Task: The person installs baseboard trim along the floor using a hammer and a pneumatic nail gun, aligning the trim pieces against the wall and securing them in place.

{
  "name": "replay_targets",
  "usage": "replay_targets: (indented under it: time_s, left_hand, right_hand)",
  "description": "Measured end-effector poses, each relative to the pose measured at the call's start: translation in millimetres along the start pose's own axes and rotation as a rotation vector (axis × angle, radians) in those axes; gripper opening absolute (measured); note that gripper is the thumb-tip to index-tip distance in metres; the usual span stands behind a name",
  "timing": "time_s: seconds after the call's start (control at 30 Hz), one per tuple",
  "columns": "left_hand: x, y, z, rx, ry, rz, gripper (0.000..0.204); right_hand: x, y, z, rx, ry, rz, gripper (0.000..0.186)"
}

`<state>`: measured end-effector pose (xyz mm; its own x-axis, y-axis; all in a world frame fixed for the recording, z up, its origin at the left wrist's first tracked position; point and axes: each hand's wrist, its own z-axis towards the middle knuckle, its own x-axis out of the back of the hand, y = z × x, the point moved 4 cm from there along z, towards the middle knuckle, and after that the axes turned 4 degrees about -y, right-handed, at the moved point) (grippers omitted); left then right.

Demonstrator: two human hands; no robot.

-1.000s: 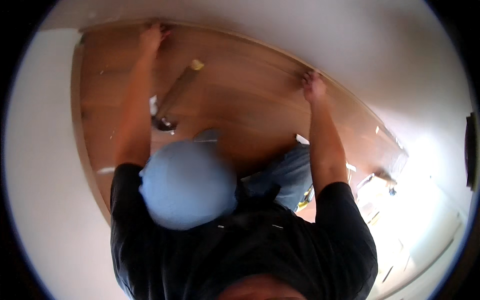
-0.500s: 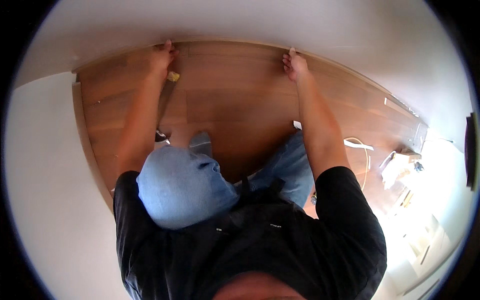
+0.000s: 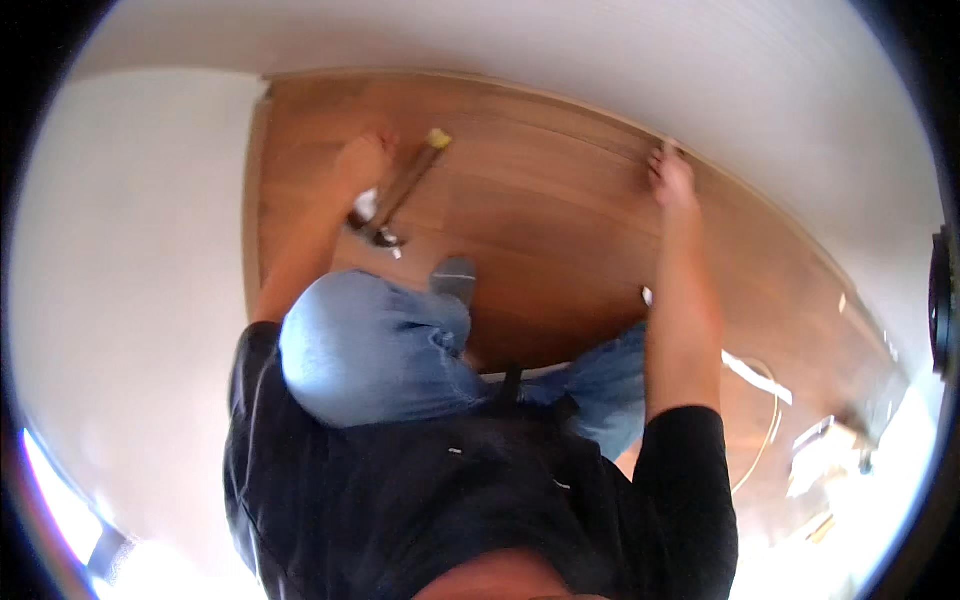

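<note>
The last wooden floor plank (image 3: 560, 130) by the white wall (image 3: 600, 50) is being seated, pressed by the open right hand (image 3: 672, 178), while the hammer (image 3: 400, 195) just beside the left hand (image 3: 362, 160), whose grip cannot be told, is judged needed next.

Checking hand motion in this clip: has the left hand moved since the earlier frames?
Yes. The left hand has come back from the far edge of the wood floor, where it meets the white wall, and now sits by the hammer.
</note>
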<state>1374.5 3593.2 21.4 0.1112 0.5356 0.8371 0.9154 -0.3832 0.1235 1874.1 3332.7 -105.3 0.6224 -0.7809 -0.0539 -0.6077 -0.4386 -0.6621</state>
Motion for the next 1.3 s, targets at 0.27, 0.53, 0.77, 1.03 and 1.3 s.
replay_targets:
  time_s: [0.27,0.53,0.77,1.03,1.3]
  left_hand:
    - [-81.8,-75.3,-125.9,-0.044,0.141,0.281,0.061]
    - [-107.5,-21.0,-90.4,-0.18,0.081,0.326,0.076]
    - [-99.0,-43.1,-119.5,-0.167,-0.083,0.236,0.069]
    - [47.6,127.3,-190.3,-0.492,-0.63,0.065,0.043]
    - [229.9,282.9,-354.6,-1.051,0.566,0.366,0.045]
  right_hand:
    - [-3.9,4.7,8.6,0.022,0.056,-0.096,0.061]
    - [39.2,-4.7,-10.9,0.169,0.119,0.075,0.055]
    - [32.3,84.7,-183.1,0.539,-0.04,-0.358,0.035]
    - [-101.9,10.6,-410.5,1.619,-0.086,-1.099,0.05]
    - [-57.5,46.4,-369.2,1.18,-0.273,-0.768,0.024]
